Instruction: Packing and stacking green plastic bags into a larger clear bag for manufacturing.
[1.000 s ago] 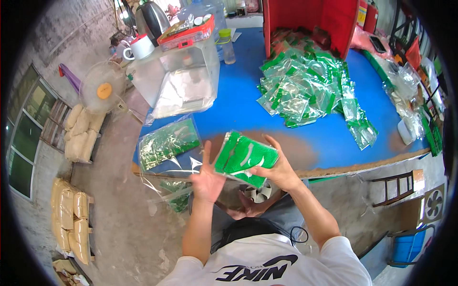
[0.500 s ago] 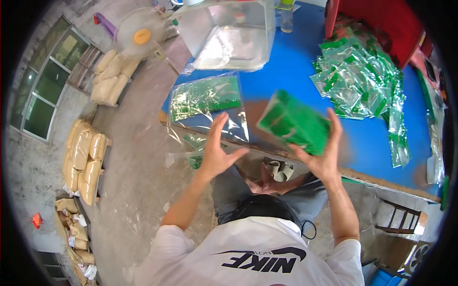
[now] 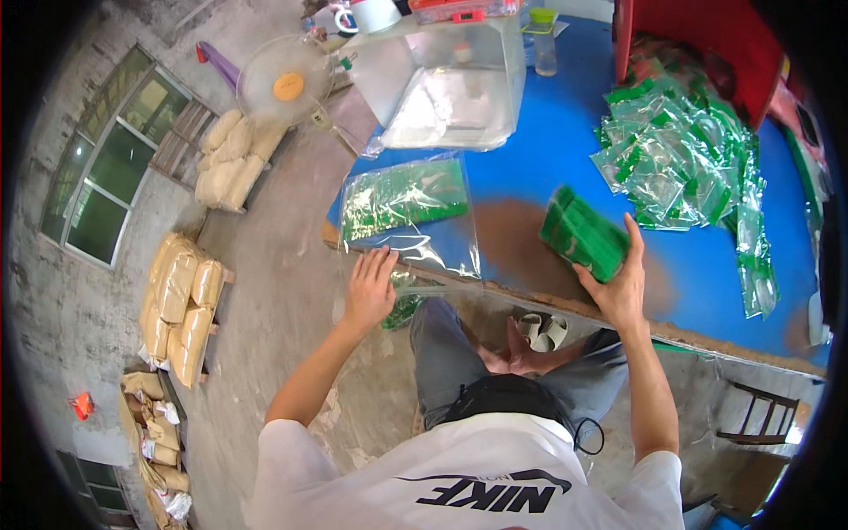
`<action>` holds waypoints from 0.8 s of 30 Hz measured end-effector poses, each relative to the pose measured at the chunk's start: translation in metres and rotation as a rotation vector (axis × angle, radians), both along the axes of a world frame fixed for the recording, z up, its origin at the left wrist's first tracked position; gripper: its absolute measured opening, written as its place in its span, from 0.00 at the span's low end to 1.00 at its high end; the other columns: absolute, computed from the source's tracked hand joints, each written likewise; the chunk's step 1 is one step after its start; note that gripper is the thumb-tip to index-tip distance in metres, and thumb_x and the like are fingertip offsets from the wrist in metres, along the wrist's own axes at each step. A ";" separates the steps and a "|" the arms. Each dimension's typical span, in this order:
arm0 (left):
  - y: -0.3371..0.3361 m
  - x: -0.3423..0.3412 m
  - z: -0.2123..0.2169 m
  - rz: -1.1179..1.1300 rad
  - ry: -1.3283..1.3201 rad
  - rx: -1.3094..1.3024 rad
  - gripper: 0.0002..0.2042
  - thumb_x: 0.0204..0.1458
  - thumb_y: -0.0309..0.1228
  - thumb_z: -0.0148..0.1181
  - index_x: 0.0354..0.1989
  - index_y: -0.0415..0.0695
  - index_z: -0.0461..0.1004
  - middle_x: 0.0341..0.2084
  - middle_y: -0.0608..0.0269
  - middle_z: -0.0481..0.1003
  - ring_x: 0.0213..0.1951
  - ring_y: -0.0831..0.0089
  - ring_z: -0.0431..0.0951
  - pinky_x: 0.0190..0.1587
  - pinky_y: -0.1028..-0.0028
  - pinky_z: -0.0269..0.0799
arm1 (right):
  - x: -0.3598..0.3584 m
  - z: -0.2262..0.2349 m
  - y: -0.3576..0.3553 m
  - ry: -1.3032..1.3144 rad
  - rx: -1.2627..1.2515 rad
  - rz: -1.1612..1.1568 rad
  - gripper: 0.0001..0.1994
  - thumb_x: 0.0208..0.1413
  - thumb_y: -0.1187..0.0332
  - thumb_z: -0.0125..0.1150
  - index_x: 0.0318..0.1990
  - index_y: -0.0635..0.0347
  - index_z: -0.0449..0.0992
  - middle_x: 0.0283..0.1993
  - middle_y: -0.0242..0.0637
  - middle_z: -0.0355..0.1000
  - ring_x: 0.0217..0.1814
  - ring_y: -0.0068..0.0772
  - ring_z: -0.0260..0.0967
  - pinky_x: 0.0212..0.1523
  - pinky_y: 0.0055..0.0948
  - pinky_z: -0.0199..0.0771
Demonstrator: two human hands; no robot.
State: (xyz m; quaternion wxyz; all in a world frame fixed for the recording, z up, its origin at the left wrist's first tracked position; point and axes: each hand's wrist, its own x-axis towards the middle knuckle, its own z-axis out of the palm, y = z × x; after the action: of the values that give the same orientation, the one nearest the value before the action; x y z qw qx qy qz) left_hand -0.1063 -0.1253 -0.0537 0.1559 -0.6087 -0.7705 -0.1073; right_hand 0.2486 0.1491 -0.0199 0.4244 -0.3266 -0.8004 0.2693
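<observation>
My right hand (image 3: 621, 284) grips a stack of green packets (image 3: 585, 234) between thumb and fingers, tilted over the worn brown patch of the blue table. To the left lies a large clear plastic bag (image 3: 433, 252) with green packets (image 3: 406, 199) in its far part. Its near edge reaches the table's front edge. At that bag's lower left corner is my left hand (image 3: 369, 291), back upward, fingers stretched out and touching the plastic. The thumb of this hand is mostly hidden.
A heap of small clear-and-green packets (image 3: 667, 155) spills from a red bin (image 3: 707, 44) at the back right. A clear box (image 3: 446, 106) holding plastic sheets stands at the back left, near a green-lidded bottle (image 3: 544, 53). Beyond the table's left side is a fan (image 3: 287, 87).
My left hand has moved left and down onto the plastic bag's near corner. The right hand has carried the green stack to the right, away from the bag.
</observation>
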 end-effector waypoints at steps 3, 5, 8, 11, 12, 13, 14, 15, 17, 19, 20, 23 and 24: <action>0.006 0.000 -0.001 -0.015 -0.010 0.050 0.31 0.44 0.19 0.57 0.63 0.42 0.67 0.63 0.48 0.67 0.65 0.50 0.67 0.67 0.51 0.60 | 0.007 -0.001 -0.001 0.145 0.037 -0.042 0.52 0.43 0.70 0.79 0.73 0.56 0.48 0.58 0.55 0.70 0.56 0.56 0.73 0.55 0.45 0.75; 0.008 -0.003 -0.005 -0.019 0.013 0.067 0.27 0.46 0.19 0.58 0.60 0.41 0.69 0.61 0.49 0.70 0.63 0.50 0.69 0.66 0.53 0.62 | 0.010 -0.011 0.007 0.014 -0.027 -0.032 0.52 0.43 0.71 0.78 0.73 0.54 0.49 0.60 0.55 0.68 0.57 0.57 0.72 0.56 0.46 0.74; 0.010 -0.010 0.000 -0.019 0.039 0.110 0.18 0.50 0.21 0.59 0.53 0.40 0.73 0.55 0.50 0.75 0.57 0.51 0.74 0.61 0.56 0.69 | 0.015 -0.005 0.004 0.090 0.001 -0.054 0.51 0.43 0.70 0.78 0.73 0.54 0.49 0.62 0.55 0.66 0.58 0.57 0.72 0.56 0.46 0.74; 0.018 0.002 0.015 -0.038 -0.056 0.148 0.11 0.55 0.25 0.60 0.46 0.39 0.77 0.48 0.51 0.79 0.49 0.53 0.80 0.52 0.60 0.76 | 0.023 -0.009 0.008 0.116 0.008 -0.076 0.51 0.43 0.70 0.78 0.73 0.55 0.49 0.64 0.56 0.64 0.59 0.57 0.71 0.58 0.46 0.73; 0.025 0.010 0.024 -0.041 -0.142 0.164 0.09 0.56 0.27 0.61 0.43 0.39 0.79 0.45 0.51 0.81 0.45 0.54 0.82 0.47 0.61 0.78 | 0.023 -0.008 0.012 0.117 0.007 -0.081 0.51 0.43 0.70 0.78 0.73 0.55 0.49 0.64 0.56 0.64 0.59 0.57 0.71 0.58 0.46 0.73; 0.033 0.026 0.034 -0.045 -0.145 0.162 0.09 0.56 0.27 0.61 0.43 0.39 0.79 0.45 0.51 0.81 0.45 0.54 0.82 0.47 0.61 0.78 | 0.023 -0.005 0.016 0.068 -0.041 -0.086 0.50 0.44 0.70 0.78 0.73 0.57 0.50 0.63 0.55 0.65 0.59 0.55 0.71 0.58 0.45 0.72; 0.047 0.048 0.045 -0.036 -0.238 0.123 0.08 0.56 0.27 0.61 0.42 0.39 0.80 0.41 0.51 0.81 0.41 0.54 0.82 0.43 0.62 0.78 | 0.023 -0.002 0.020 0.017 -0.087 -0.093 0.49 0.45 0.70 0.77 0.72 0.58 0.50 0.63 0.54 0.65 0.60 0.53 0.70 0.59 0.44 0.72; 0.064 0.063 0.051 -0.023 -0.323 0.091 0.08 0.56 0.28 0.62 0.41 0.40 0.82 0.38 0.52 0.81 0.37 0.54 0.82 0.40 0.63 0.78 | 0.019 0.005 0.023 0.019 -0.079 -0.093 0.49 0.45 0.70 0.77 0.72 0.58 0.50 0.63 0.54 0.65 0.60 0.53 0.70 0.59 0.44 0.72; 0.090 0.087 0.050 -0.045 -0.392 0.082 0.08 0.55 0.28 0.63 0.40 0.40 0.82 0.35 0.52 0.80 0.35 0.54 0.81 0.38 0.62 0.77 | 0.011 0.022 0.012 0.325 -0.107 -0.058 0.49 0.45 0.71 0.77 0.72 0.58 0.49 0.59 0.50 0.67 0.59 0.45 0.70 0.60 0.40 0.71; 0.109 0.100 0.044 -0.078 -0.464 0.068 0.07 0.54 0.29 0.64 0.38 0.40 0.83 0.32 0.52 0.79 0.33 0.54 0.80 0.37 0.61 0.75 | 0.001 0.045 -0.004 0.483 -0.283 0.040 0.49 0.46 0.72 0.77 0.72 0.57 0.49 0.59 0.48 0.66 0.60 0.42 0.69 0.60 0.38 0.70; 0.117 0.104 0.041 -0.070 -0.491 0.043 0.08 0.53 0.29 0.64 0.38 0.40 0.83 0.30 0.52 0.79 0.32 0.54 0.80 0.36 0.61 0.74 | -0.003 0.052 -0.010 0.647 -0.458 0.141 0.49 0.46 0.72 0.76 0.72 0.57 0.48 0.59 0.46 0.65 0.60 0.39 0.68 0.60 0.37 0.70; 0.132 0.119 0.042 -0.114 -0.542 0.069 0.07 0.51 0.27 0.66 0.37 0.39 0.82 0.25 0.55 0.77 0.26 0.60 0.78 0.31 0.64 0.72 | -0.010 0.048 -0.016 0.594 -0.536 0.223 0.49 0.46 0.72 0.76 0.72 0.57 0.47 0.60 0.47 0.65 0.61 0.38 0.67 0.61 0.37 0.70; 0.135 0.123 0.046 -0.068 -0.636 0.100 0.07 0.51 0.26 0.66 0.37 0.38 0.81 0.21 0.57 0.76 0.23 0.66 0.76 0.28 0.67 0.70 | -0.009 0.042 -0.017 0.518 -0.557 0.206 0.48 0.46 0.72 0.75 0.71 0.59 0.48 0.59 0.48 0.65 0.61 0.39 0.68 0.62 0.36 0.70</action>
State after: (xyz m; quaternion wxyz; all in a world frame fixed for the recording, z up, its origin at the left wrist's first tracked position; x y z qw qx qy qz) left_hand 0.0163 0.0095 -0.0081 -0.0666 -0.5616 -0.7535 -0.3352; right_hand 0.2395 0.1325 0.0217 0.4783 -0.2685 -0.5918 0.5906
